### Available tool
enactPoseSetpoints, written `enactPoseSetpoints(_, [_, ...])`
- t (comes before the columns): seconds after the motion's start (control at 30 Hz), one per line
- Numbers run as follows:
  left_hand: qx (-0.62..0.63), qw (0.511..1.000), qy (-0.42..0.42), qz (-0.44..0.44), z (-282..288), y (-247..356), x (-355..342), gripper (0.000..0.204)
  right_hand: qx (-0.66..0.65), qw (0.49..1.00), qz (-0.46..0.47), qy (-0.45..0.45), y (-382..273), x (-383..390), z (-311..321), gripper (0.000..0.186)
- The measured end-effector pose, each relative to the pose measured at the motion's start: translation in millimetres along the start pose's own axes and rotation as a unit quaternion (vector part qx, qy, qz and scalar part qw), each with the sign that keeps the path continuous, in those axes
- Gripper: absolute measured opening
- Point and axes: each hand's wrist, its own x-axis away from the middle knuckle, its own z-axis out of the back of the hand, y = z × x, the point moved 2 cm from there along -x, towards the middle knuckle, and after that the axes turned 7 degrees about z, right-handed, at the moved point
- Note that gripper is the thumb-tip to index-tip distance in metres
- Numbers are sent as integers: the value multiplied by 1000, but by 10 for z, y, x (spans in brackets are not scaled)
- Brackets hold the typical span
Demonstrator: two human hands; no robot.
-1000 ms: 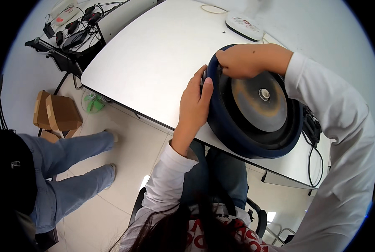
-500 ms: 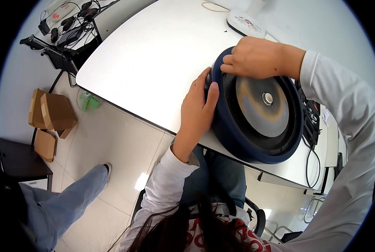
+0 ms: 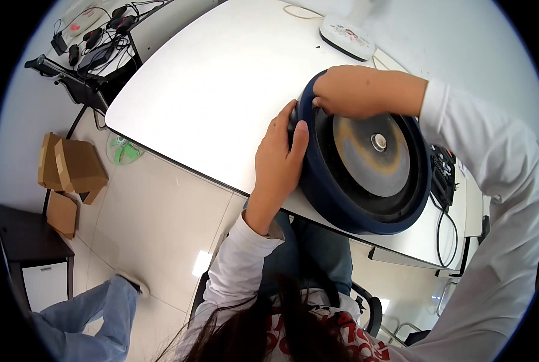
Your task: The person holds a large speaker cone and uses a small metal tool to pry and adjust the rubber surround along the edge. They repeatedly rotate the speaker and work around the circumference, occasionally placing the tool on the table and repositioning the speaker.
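A round dark blue appliance [image 3: 360,218] with a grey, tan-stained metal disc [image 3: 366,172] and a small silver centre piece [image 3: 379,142] rests at the white table's [image 3: 197,102] near right edge. My left hand [image 3: 279,163] curves round its left side, fingertips partly hidden behind the rim. My right hand [image 3: 360,90] reaches over the back-left of the rim, fingers curled down into the inner edge near my left hand; what they grip there is hidden.
A black keyboard-like device [image 3: 443,175] with a cable lies right of the appliance, a white box [image 3: 346,37] behind. Left are tangled cables and devices [image 3: 100,42], cardboard boxes [image 3: 79,166], a green fan [image 3: 123,151], a dark cabinet [image 3: 31,235] and another person's legs [image 3: 100,320].
My right hand lifted and shifted slightly right, then came back down into the rim. My left hand stays on the side. The other person's legs have moved toward the lower left.
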Motion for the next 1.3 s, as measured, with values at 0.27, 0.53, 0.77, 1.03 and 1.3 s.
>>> enactPoseSetpoints(0.27, [17, 1000, -2, -11, -16, -28, 0, 54, 236, 963, 74, 106, -99, 243, -51, 12])
enactPoseSetpoints(0.53, [16, 1000, -5, -8, -22, -16, 9, 55, 298, 933, 173, 103, 17, 189, -5, 8])
enactPoseSetpoints(0.77, [15, 1000, 3, -10, -31, -16, 2, 54, -125, 987, -99, 23, -3, 70, 6, 30])
enactPoseSetpoints(1.03, [13, 1000, 0, -1, -4, -34, -5, 53, 10, 1000, -21, 5, -110, 104, -87, 27])
enactPoseSetpoints(1.3, [21, 1000, -8, 2, -21, -10, 10, 55, 284, 928, 160, 182, -21, 269, -88, 15])
